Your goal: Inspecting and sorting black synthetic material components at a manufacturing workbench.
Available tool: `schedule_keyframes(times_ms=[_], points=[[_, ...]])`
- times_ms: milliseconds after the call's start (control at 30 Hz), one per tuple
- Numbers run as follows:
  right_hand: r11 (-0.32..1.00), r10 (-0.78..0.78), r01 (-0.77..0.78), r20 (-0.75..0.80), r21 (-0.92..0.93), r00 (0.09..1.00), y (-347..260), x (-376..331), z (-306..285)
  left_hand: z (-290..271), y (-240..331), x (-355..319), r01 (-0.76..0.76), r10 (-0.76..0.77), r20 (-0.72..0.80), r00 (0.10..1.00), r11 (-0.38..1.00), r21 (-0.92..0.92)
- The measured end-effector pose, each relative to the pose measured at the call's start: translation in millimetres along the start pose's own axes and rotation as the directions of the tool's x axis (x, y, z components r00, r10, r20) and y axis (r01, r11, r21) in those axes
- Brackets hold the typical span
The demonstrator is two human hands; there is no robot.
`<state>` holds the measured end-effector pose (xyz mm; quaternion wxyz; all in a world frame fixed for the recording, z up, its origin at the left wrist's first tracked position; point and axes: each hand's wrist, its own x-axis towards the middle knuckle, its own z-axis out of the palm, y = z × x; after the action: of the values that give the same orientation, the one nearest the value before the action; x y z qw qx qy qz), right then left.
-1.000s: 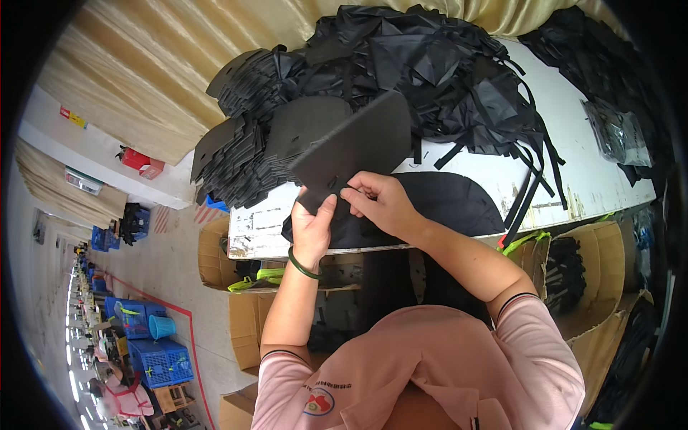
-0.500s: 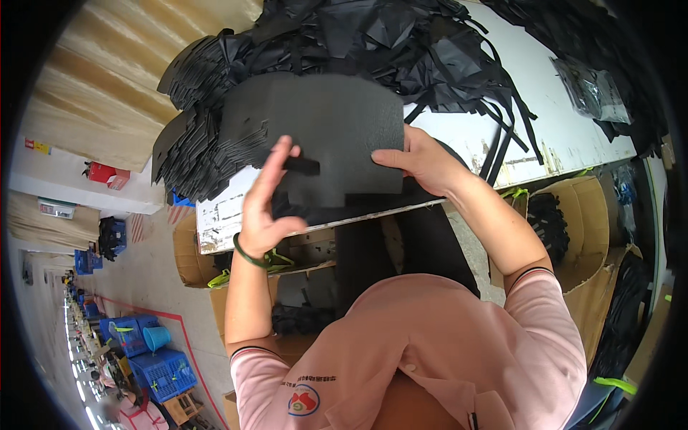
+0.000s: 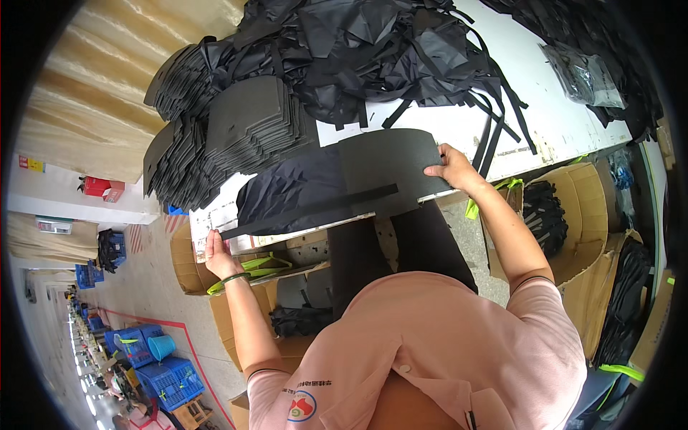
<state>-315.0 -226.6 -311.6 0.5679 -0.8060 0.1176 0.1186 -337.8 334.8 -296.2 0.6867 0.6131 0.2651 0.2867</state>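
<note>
A curved black foam panel (image 3: 394, 159) lies over the near edge of the table, with crumpled dark fabric (image 3: 290, 188) spread out from its left side. Along the near side of that fabric runs a long black strap (image 3: 315, 210), pulled out straight toward the left. My left hand (image 3: 219, 256) pinches the strap's far left end between thumb and fingers, just off the table edge. On the other side, my right hand (image 3: 456, 170) grips the panel's right edge, thumb on top and the other fingers partly hidden behind it.
Stacked black foam panels (image 3: 247, 125) stand on the white table (image 3: 559, 136), beside a heap of black fabric and straps (image 3: 365, 50). At the right lies a clear plastic bag (image 3: 582, 75). Cardboard boxes (image 3: 584, 208) sit below the table edge. Blue crates (image 3: 168, 380) stand on the floor at left.
The panel has come down toward me and right, and its fabric now lies unfolded to the left. My left hand, open before, has moved down-left and holds the strap end.
</note>
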Motion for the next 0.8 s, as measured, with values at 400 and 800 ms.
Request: schedule_keyframes(times_ms=[400, 800], points=[[0.952, 0.103, -0.136, 0.134, 0.273, 0.986, 3, -3, -10, 147, -5, -249, 0.882, -0.630, 0.776, -0.022, 0.354, 0.313], [0.972, -0.108, 0.109, -0.017, 0.209, 0.994, 4, -13, 12, 197, -73, -256, 0.945, -0.646, 0.713, 0.273, 0.319, -0.073]])
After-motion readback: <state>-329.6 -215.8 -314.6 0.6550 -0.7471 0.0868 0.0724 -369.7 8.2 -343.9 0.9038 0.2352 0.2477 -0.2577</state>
